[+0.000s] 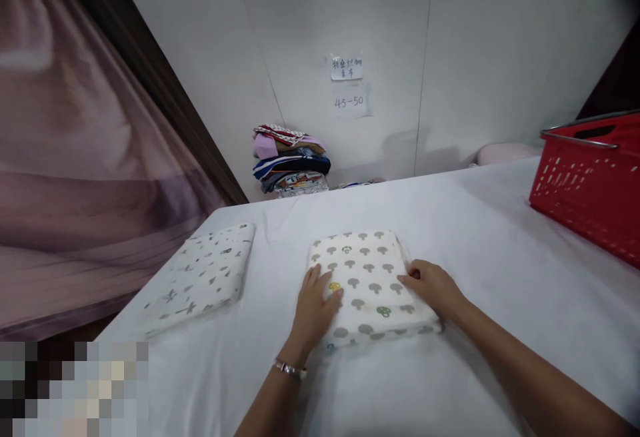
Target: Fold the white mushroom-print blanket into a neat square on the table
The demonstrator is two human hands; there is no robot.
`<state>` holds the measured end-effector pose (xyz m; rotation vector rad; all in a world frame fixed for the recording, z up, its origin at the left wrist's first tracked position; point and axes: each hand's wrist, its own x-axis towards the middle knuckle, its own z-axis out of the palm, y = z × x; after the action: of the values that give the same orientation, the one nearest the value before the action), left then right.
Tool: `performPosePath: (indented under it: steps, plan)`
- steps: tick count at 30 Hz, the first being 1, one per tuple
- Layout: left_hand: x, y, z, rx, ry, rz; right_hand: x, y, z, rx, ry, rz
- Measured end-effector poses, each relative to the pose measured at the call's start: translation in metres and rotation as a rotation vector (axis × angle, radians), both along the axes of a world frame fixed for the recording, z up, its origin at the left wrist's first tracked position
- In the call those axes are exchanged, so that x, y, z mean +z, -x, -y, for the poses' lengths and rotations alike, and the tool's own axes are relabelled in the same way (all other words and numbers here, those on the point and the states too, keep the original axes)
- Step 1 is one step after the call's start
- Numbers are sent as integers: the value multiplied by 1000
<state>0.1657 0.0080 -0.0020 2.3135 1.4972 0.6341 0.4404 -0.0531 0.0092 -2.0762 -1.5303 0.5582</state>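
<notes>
A folded white cloth with a mushroom print [367, 287] lies in front of me on the white-covered table. My left hand [317, 307] rests on its left side, fingers stretched out and thumb apart on top of the fabric. At the cloth's right edge, my right hand [430, 287] has its thumb on top and its other fingers curled, pinching the layers there. Farther left is a second folded white cloth with a small grey plant-like print [210, 274], with neither hand touching it.
On the right of the table [280, 250] stands a red plastic basket [590, 190] with a metal handle. Beyond the far edge rises a stack of folded fabrics [293, 160] against the wall. Handwritten paper signs [349, 100] hang above it. A pinkish curtain [85, 157] drapes down the left side.
</notes>
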Motion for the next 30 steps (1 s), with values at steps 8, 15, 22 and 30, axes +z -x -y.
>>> performPosePath:
  steps: [8, 15, 22, 30]
  plan:
    - [-3, 5, -5, 3, 52, 59, -1, -4, -2, -37, -43, -108]
    - [1, 7, -6, 12, 109, 134, -3, -10, -3, -34, 50, -143]
    - [3, 7, -8, 73, 132, 319, 0, -6, -2, -31, 20, -87]
    - [-1, 9, -10, 73, 141, 344, 0, -4, -4, -44, 22, -112]
